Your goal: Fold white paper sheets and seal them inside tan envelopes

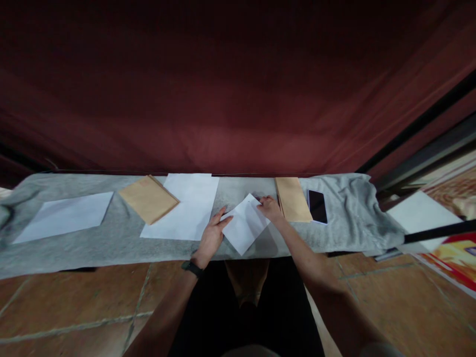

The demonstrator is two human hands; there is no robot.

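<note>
Head view: small white sheet (245,224) lies cornerwise on grey cloth (111,248), mid-table. It looks part-folded, creasing prob. unfinished. Left hand (212,234) open, flat on its left edge; right hand (270,208) pinches far corner. Sheet not in any envelope yet: right envelope (293,199) just beside, left envelope (148,198) atop large sheet (189,213). Both flat, contents can't tell. Phone (317,206) beyond.

no legible text, labels or numbers anywhere

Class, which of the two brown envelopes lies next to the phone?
The right-hand brown envelope, just beyond the right hand, beside the phone; the other brown envelope lies tilted, overlapping a white sheet, further left.
</note>
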